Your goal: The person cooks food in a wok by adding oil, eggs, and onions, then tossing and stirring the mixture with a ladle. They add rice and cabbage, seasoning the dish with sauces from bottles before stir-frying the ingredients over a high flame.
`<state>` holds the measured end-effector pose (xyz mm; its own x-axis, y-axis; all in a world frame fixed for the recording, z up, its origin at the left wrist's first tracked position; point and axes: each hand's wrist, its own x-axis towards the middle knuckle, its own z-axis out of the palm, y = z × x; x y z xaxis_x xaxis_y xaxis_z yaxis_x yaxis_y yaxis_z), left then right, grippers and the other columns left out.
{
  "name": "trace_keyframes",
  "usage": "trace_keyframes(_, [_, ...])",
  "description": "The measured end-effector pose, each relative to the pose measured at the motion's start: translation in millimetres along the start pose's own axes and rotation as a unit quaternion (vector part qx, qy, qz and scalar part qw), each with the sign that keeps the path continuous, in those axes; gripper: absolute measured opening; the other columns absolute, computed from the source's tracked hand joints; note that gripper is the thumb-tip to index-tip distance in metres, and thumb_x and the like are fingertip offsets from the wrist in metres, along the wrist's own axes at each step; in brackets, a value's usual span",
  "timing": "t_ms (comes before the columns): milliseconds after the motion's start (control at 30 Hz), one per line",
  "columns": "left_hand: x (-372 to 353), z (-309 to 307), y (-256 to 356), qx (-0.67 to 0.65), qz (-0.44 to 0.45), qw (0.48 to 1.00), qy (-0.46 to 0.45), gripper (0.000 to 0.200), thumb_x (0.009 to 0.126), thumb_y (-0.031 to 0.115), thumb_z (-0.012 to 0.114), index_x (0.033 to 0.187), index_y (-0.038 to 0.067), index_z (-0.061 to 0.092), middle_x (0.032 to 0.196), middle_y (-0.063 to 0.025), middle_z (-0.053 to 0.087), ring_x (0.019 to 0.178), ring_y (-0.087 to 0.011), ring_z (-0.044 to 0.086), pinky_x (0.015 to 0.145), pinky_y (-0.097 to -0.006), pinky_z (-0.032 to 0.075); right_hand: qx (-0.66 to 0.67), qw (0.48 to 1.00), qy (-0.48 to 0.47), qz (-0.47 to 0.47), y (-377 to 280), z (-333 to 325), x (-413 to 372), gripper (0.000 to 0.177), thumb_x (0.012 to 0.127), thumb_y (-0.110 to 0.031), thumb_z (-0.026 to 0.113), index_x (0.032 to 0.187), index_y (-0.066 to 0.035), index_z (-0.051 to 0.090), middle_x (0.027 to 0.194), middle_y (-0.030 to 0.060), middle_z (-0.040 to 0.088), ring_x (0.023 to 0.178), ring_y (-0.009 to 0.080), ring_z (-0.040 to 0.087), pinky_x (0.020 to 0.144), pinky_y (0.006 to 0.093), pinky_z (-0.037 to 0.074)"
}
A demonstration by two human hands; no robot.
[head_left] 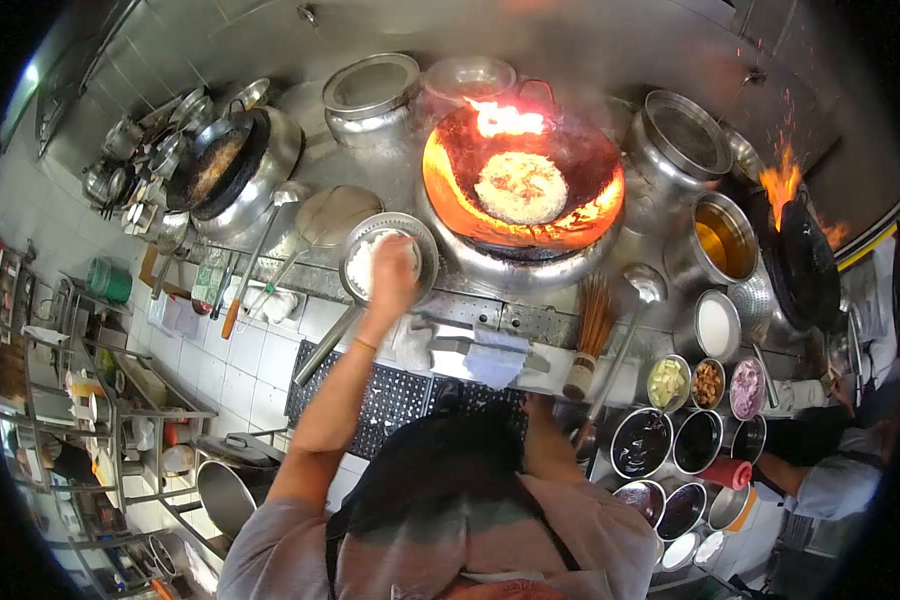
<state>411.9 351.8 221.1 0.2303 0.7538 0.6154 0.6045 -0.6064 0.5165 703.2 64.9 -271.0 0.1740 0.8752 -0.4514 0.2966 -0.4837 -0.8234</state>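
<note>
My left hand (pixel 395 270) is over a metal strainer (pixel 427 248) that holds a white, fine-looking food (pixel 362 264). Its fingers point down into the white food and are too blurred to make out. The strainer's long handle (pixel 328 345) slopes down toward me. Low in front of me, my right hand (pixel 538 403) is near the counter edge, its fingers hidden. In a large wok (pixel 595 165) ahead, a pale round mass of food (pixel 520 188) cooks, with flames rising at the back and glowing along the rim.
A ladle (pixel 645 284) and a bamboo brush (pixel 594 315) lie right of the wok. Several ingredient pots (pixel 667 382) stand at the right, where another person's arm (pixel 780 475) shows. Flames rise by a second wok (pixel 810 262). Cloths (pixel 497 357) lie on the near ledge.
</note>
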Motion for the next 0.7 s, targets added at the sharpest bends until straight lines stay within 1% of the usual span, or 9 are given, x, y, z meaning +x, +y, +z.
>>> trace_keyframes(67, [-31.5,-23.6,-86.6,0.122,-0.162,0.979,-0.001,0.017,0.080,0.004,0.055,0.095,-0.004,0.059,0.104,-0.0251,0.061,0.096,-0.0416,0.058,0.084,-0.0471,0.047,0.111,0.994,0.017,-0.009,5.1,-0.5,3.6,0.052,0.086,-0.047,0.052,0.130,-0.021,0.046,0.130,0.0049,0.045,0.116,0.0267,0.045,0.096,0.0550,0.037])
trace_keyframes(100, [-29.9,-59.5,-69.6,0.314,-0.171,0.933,-0.050,0.017,0.079,0.004,0.056,0.093,-0.004,0.059,0.100,-0.0253,0.063,0.091,-0.0422,0.060,0.080,-0.0468,0.049,0.118,0.992,0.039,-0.001,-8.9,-4.3,3.6,0.054,0.084,-0.049,0.054,0.129,-0.021,0.048,0.129,0.0069,0.047,0.116,0.0280,0.046,0.095,0.0540,0.038])
trace_keyframes(200, [-51.0,-79.6,-142.9,0.292,-0.203,0.877,-0.322,0.016,0.079,0.009,0.058,0.088,-0.004,0.060,0.086,-0.0251,0.065,0.081,-0.0423,0.063,0.072,-0.0469,0.051,0.091,0.994,0.048,0.036,-48.6,-16.9,-7.6,0.045,0.084,-0.045,0.055,0.119,-0.017,0.052,0.119,0.0093,0.051,0.108,0.0299,0.050,0.089,0.0527,0.041])
trace_keyframes(367, [-67.6,-59.8,-178.1,0.079,-0.363,0.910,-0.183,0.033,0.090,0.024,0.052,0.088,-0.009,0.058,0.085,-0.0288,0.064,0.077,-0.0399,0.065,0.069,-0.0467,0.053,-0.033,0.999,0.008,0.042,-106.0,-28.3,-57.5,0.032,0.085,-0.038,0.056,0.103,-0.012,0.059,0.103,0.0134,0.057,0.095,0.0330,0.056,0.078,0.0506,0.045])
trace_keyframes(467, [-61.5,-75.4,-138.2,0.136,-0.266,0.952,-0.075,0.038,0.093,0.025,0.046,0.088,-0.008,0.062,0.084,-0.0307,0.063,0.074,-0.0442,0.064,0.072,-0.0500,0.049,-0.145,0.988,-0.047,0.004,-134.7,-29.7,-92.6,0.028,0.085,-0.034,0.057,0.093,-0.009,0.063,0.094,0.0158,0.061,0.086,0.0349,0.060,0.072,0.0493,0.048])
trace_keyframes(533, [-74.4,-84.7,-128.0,-0.015,-0.364,0.931,-0.014,0.038,0.093,0.027,0.047,0.093,-0.008,0.063,0.084,-0.0296,0.064,0.074,-0.0434,0.065,0.070,-0.0490,0.050,-0.252,0.960,-0.111,-0.044,-151.3,-34.6,-106.8,0.027,0.086,-0.031,0.057,0.087,-0.006,0.066,0.087,0.0174,0.064,0.081,0.0361,0.063,0.068,0.0484,0.049])
trace_keyframes(567, [-74.8,-89.9,-123.0,-0.090,-0.403,0.910,0.025,0.039,0.093,0.028,0.047,0.095,-0.007,0.063,0.084,-0.0291,0.064,0.073,-0.0429,0.065,0.069,-0.0484,0.050,-0.389,0.902,-0.159,-0.101,-152.6,-38.0,-100.4,0.024,0.086,-0.028,0.057,0.083,-0.006,0.067,0.086,0.0181,0.064,0.080,0.0365,0.062,0.068,0.0470,0.050])
trace_keyframes(667, [-75.1,-77.6,-138.4,-0.075,-0.434,0.898,-0.023,0.032,0.086,0.027,0.055,0.092,-0.002,0.067,0.087,-0.0251,0.066,0.067,-0.0387,0.065,0.066,-0.0461,0.051,-0.509,0.813,-0.171,-0.227,-88.5,-43.7,-95.7,0.024,0.078,-0.021,0.057,0.080,0.001,0.065,0.086,0.0236,0.065,0.082,0.0401,0.063,0.070,0.0516,0.048])
trace_keyframes(700, [-80.1,-65.5,-159.6,-0.063,-0.430,0.900,-0.046,0.030,0.085,0.026,0.057,0.091,-0.001,0.068,0.087,-0.0244,0.067,0.065,-0.0381,0.065,0.065,-0.0459,0.051,-0.497,0.818,-0.159,-0.242,-71.4,-49.2,-102.3,0.022,0.078,-0.020,0.057,0.079,0.001,0.064,0.085,0.0227,0.064,0.081,0.0393,0.062,0.070,0.0507,0.048])
